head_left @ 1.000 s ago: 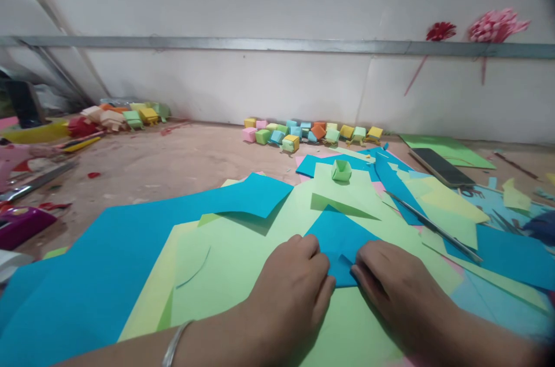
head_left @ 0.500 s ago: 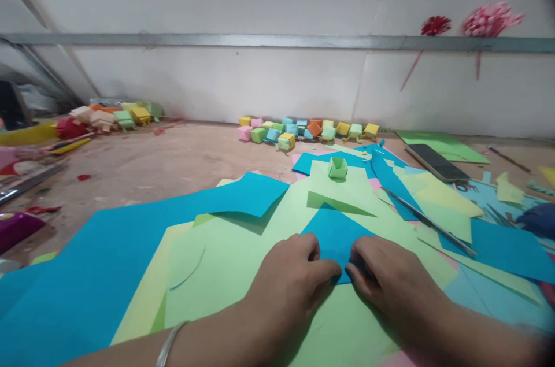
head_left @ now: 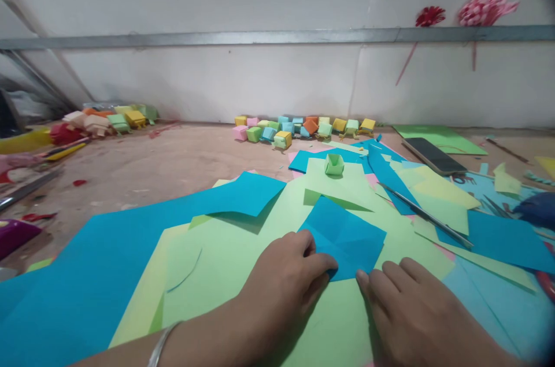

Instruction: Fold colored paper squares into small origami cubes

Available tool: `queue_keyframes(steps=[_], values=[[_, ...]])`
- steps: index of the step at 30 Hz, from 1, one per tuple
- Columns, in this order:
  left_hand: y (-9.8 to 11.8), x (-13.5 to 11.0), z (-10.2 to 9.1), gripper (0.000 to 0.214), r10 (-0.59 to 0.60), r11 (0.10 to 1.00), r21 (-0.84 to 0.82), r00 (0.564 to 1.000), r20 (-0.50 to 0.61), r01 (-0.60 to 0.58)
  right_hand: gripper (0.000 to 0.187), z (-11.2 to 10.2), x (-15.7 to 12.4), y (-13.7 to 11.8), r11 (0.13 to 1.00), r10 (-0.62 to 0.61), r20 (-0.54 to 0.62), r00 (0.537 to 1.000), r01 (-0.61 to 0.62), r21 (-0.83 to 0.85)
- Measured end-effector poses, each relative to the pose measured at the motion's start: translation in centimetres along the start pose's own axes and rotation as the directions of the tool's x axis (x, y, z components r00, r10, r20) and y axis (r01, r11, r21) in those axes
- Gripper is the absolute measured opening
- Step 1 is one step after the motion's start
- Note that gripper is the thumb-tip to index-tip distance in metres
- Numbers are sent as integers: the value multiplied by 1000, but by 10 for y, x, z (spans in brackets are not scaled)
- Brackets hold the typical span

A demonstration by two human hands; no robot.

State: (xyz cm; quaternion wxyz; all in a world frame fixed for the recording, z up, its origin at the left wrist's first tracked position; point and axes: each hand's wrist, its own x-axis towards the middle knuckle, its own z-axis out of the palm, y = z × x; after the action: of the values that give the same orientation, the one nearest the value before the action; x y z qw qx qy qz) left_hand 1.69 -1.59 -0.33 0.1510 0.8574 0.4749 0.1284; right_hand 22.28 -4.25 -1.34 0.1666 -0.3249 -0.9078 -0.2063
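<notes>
Blue paper (head_left: 349, 240), one creased, smooth sheet, is pinched by the left hand (head_left: 288, 271); right hand's (head_left: 410, 303) fingers, loosely spread, touch its near edge. One open, square green paper box (head_left: 334, 165) sits beyond both.

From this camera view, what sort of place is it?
Probably a papercraft workspace: coloured sheets cover the worktop, small folded paper cubes line the wall, and a pink paper-like flower sits at the rail.
</notes>
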Motion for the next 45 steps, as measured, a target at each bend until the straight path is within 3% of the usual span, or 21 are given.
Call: queue_keyframes(steps=[6, 12, 15, 18, 21, 23, 28, 31, 34, 38, 42, 45], values=[[1, -2, 1, 24, 34, 997, 65, 999, -18, -33, 20, -6, -3, 4, 998, 4, 30, 1000, -2, -59], [-1, -2, 5, 24, 289, 935, 223, 957, -24, -276, 15, -6, 1, 3, 997, -27, 59, 998, 32, -70], [-1, -2, 0, 22, 351, 916, 222, 936, -38, -334, 16, -6, 1, 1, 998, -22, 38, 999, 24, -62], [1, -4, -12, 17, 333, 923, 199, 943, 13, -329, 19, -6, 0, 1, 999, -9, 16, 1000, 9, -52], [5, -11, -25, 8, 237, 942, 225, 968, 86, -251, 21, -5, 0, 0, 998, -12, 15, 1000, 13, -57], [7, -16, -30, 16, 191, 948, 247, 979, 72, -203, 22, -4, 0, -2, 998, -10, 33, 999, 12, -61], [9, -19, -23, 13, 280, 960, 47, 952, -121, -276, 22, -1, 0, -3, 998, -4, 0, 1000, 4, -60], [11, -15, -13, 32, 388, 921, -30, 921, -37, -389, 21, -3, 3, 0, 999, -24, -51, 998, 21, -49], [11, -9, -6, 35, 295, 952, 60, 953, 66, -299, 22, -9, 7, 5, 997, -75, -93, 993, 73, -19], [4, -3, -8, 9, 221, 964, 144, 975, 34, -224, 22, -16, 11, 12, 994, -53, -79, 995, 45, -98], [-7, 1, -10, 24, 202, 958, 203, 979, 20, -201, 44, -13, 10, 19, 973, -26, -38, 999, 16, -229], [-11, 3, -7, 24, 180, 956, 234, 984, 7, -177, 33, -11, 10, 19, 991, -33, -24, 999, 30, -130]])
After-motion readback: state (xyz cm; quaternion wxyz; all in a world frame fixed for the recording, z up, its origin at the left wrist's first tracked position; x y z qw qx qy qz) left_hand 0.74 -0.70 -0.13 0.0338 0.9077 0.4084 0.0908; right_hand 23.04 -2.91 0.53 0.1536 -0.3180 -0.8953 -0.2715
